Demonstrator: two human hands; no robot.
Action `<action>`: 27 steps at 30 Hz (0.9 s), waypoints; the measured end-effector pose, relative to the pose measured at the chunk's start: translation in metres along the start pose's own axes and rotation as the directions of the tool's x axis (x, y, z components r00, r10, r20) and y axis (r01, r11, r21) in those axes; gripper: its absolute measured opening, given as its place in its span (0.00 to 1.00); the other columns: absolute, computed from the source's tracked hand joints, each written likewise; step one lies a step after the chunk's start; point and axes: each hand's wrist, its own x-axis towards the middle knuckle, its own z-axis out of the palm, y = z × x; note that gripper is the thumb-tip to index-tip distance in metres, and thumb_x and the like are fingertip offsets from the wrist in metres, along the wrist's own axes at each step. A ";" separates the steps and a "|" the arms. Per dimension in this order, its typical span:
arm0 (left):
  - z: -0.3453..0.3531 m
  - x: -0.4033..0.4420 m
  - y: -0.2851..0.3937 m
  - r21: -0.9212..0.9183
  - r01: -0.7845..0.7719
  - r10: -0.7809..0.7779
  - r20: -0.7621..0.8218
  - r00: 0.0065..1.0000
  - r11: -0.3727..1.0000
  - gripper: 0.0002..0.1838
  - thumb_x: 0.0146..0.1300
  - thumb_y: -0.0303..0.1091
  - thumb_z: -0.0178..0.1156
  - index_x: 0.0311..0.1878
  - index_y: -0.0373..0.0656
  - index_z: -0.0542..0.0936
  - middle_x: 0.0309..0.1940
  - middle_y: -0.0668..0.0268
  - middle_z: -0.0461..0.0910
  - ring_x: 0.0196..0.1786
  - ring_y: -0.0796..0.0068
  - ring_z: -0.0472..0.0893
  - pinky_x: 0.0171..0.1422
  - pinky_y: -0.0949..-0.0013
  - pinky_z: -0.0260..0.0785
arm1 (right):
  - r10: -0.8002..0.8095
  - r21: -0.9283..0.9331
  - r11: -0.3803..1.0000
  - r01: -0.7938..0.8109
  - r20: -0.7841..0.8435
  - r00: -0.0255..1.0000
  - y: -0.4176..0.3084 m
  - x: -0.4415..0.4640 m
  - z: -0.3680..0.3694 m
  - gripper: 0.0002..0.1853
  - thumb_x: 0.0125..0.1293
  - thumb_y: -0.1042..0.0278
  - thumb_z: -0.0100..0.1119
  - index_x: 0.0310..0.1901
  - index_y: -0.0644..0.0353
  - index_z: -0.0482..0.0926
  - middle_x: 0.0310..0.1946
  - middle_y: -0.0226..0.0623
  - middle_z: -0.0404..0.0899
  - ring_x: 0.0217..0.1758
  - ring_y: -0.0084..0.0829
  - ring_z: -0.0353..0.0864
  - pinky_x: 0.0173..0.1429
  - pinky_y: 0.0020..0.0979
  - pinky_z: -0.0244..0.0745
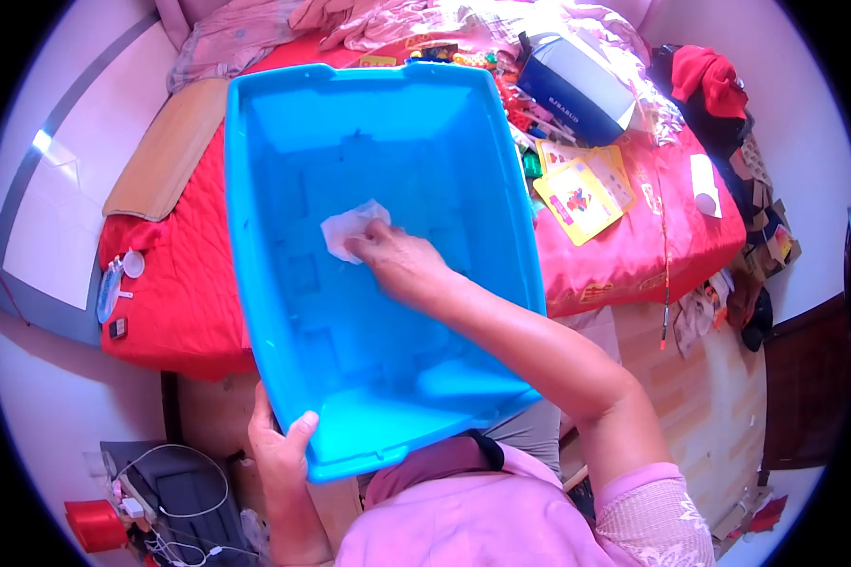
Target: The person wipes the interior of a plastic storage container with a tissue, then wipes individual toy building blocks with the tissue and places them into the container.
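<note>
Bright-blue rectangular plastic bin [407, 170], tilted before red-covered bed [184, 307] | left hand [282, 449]: clamped at near corner, thumb over rim | right hand [402, 266]: pinching crumpled white tissue [342, 231] inside | risk: bin may slip, hard pressing against one-handed grip

Bright, overexposed; fisheye curvature, black corners, left-side glare.

Pink top [473, 520], its short sleeve [657, 520] patterned with white flowers.
</note>
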 end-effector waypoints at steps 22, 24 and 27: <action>-0.018 0.028 0.005 -0.106 -0.170 0.152 -0.158 0.976 0.980 0.32 0.47 0.23 0.59 0.60 0.35 0.65 0.50 0.57 0.73 0.50 0.66 0.74 0.59 0.65 0.64 | 0.239 0.328 0.945 0.021 -0.729 0.642 0.003 -0.081 -0.142 0.11 0.56 0.78 0.55 0.43 0.62 0.73 0.37 0.45 0.72 0.42 0.44 0.74 0.45 0.35 0.70; -0.013 0.032 0.007 -0.013 -0.244 0.239 -0.161 0.958 0.970 0.31 0.48 0.22 0.59 0.60 0.35 0.65 0.51 0.57 0.73 0.51 0.66 0.74 0.59 0.65 0.64 | 0.498 0.564 0.817 -0.123 -0.580 0.645 0.037 -0.092 -0.126 0.13 0.58 0.72 0.55 0.45 0.66 0.73 0.36 0.46 0.73 0.40 0.41 0.75 0.44 0.33 0.69; 0.002 0.033 0.012 0.021 -0.313 0.312 -0.140 0.940 0.950 0.30 0.50 0.20 0.58 0.61 0.36 0.65 0.53 0.58 0.72 0.52 0.68 0.73 0.59 0.67 0.63 | 0.665 0.769 0.612 -0.184 -0.375 0.647 0.066 -0.108 -0.090 0.16 0.62 0.70 0.52 0.49 0.68 0.72 0.40 0.43 0.74 0.44 0.32 0.76 0.49 0.29 0.70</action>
